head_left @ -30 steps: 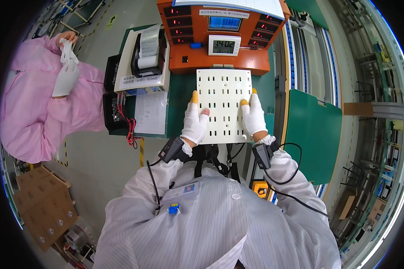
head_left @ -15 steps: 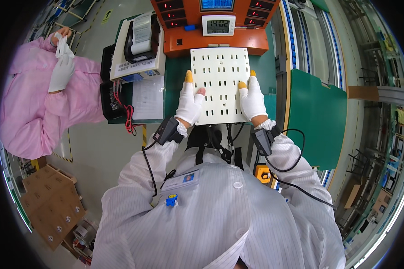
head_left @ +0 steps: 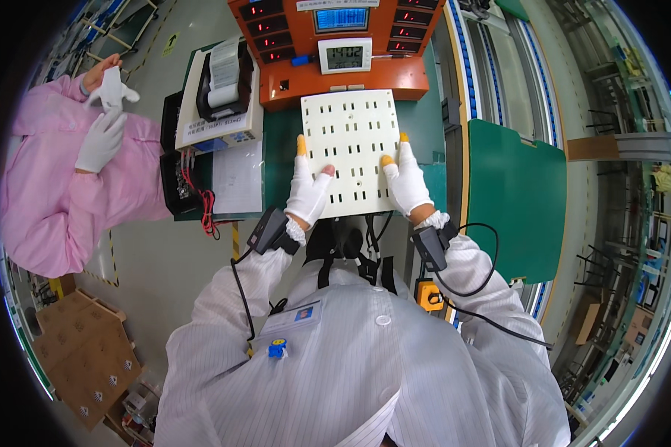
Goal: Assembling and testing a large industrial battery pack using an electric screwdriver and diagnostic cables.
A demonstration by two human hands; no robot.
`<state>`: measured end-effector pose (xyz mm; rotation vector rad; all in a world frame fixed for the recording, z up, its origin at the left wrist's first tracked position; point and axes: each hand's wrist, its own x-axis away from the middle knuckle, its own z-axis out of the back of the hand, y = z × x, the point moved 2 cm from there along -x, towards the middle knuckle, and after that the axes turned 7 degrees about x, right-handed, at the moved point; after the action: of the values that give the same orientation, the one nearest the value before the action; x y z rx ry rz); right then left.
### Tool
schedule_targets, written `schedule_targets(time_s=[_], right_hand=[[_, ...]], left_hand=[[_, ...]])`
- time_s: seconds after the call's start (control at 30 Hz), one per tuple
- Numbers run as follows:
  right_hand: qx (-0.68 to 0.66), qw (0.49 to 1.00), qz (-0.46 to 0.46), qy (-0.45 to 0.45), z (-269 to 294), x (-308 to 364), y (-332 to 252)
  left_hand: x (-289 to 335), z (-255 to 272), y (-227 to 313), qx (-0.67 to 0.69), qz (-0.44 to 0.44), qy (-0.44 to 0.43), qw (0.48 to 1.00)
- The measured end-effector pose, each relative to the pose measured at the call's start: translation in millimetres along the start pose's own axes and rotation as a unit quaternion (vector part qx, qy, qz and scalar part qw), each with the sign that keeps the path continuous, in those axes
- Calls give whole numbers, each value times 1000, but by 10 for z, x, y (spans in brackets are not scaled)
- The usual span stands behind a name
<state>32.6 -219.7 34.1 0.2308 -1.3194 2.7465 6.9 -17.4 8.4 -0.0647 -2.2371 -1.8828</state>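
A white rectangular panel [head_left: 350,141] with rows of small dark slots lies before me, its far edge against the base of an orange instrument box. My left hand [head_left: 307,190], in a white glove with a yellow fingertip, grips its left side, the bare thumb on top. On the opposite side my right hand [head_left: 410,182], gloved the same way with yellow finger and thumb tips, holds the edge with its thumb over the top. The fingers beneath the panel are hidden.
The orange instrument box [head_left: 343,86] carries red displays and a white digital clock [head_left: 345,56]. To the left stand a meter [head_left: 220,128], red leads [head_left: 207,212] and a paper sheet [head_left: 238,182]. A co-worker in pink [head_left: 89,179] handles a white glove. A green board [head_left: 514,201] lies right.
The view has shifted, so the bench and panel appear lower and farther left. Both hands keep hold of the panel. The co-worker's hands have moved slightly with the white glove.
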Motion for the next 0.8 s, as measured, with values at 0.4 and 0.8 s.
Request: schedule_targets(time_s=[0.4, 0.8], right_hand=[[7, 998, -37, -40, 40, 10, -19], [105, 993, 58, -1, -28, 35, 70]], left_hand=[[25, -8, 86, 36, 22, -18, 999], [-35, 115, -197, -111, -63, 17, 992]])
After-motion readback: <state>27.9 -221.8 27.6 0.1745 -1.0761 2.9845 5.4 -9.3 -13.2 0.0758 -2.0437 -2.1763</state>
